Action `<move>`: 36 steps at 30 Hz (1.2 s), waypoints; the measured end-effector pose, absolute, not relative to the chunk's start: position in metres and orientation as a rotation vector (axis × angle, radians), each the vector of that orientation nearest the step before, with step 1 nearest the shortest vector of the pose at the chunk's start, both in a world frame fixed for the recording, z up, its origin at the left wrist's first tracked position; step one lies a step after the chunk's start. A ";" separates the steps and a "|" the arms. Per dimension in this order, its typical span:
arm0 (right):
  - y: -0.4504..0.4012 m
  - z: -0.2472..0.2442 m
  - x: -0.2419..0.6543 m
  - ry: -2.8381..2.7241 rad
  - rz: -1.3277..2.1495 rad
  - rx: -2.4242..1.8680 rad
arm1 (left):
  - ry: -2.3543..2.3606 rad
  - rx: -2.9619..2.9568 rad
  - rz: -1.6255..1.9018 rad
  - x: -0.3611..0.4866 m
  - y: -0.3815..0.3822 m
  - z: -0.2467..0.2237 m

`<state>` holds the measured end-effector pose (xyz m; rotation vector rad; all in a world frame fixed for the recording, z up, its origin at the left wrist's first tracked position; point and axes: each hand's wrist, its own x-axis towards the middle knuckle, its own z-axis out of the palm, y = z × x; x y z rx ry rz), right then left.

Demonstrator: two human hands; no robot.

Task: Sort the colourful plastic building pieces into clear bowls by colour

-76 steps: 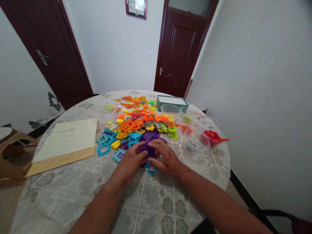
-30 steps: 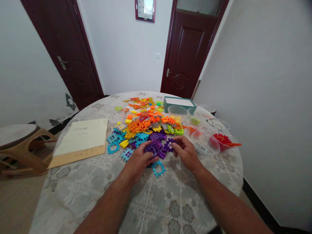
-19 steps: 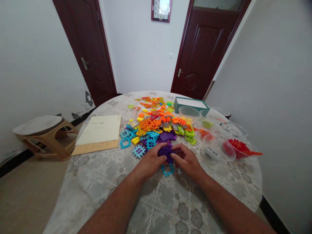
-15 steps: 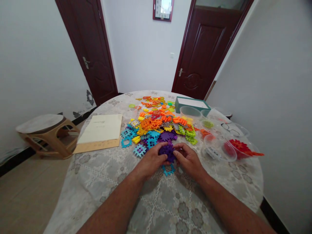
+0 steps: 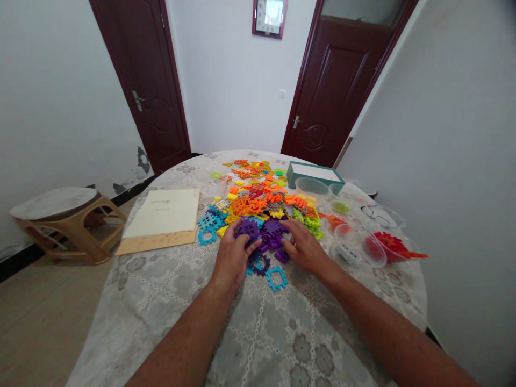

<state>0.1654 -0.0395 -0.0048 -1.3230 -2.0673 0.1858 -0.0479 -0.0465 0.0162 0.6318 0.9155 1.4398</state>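
Notably, the left hand [image 5: 231, 258] stood half closed, fingers curled around a purple block [image 5: 247, 229] at the near edge of the pile [image 5: 258, 201]. The right hand [image 5: 304, 248] lay partly open, fingers spread on further purple blocks [image 5: 274, 241]; whether it gripped any could not be determined. A blue block [image 5: 276, 278] lay just beyond both hands' reach line, nearest the person. The pile stood between the hands and the teal box [image 5: 316, 174]. Clear bowls [image 5: 346, 252] stood to its right, a paper sheet [image 5: 165, 212] to its left, all on the table [image 5: 258, 344].
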 end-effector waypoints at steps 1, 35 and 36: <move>-0.034 -0.003 0.163 -2.100 0.165 -1.351 | 0.908 0.628 1.440 -0.048 -0.047 0.016; -0.048 -0.003 0.119 -1.466 0.923 -1.321 | 0.863 0.884 1.156 -0.043 -0.052 0.007; -0.047 -0.004 0.117 -1.432 0.949 -1.326 | 0.871 0.902 1.153 -0.043 -0.053 0.007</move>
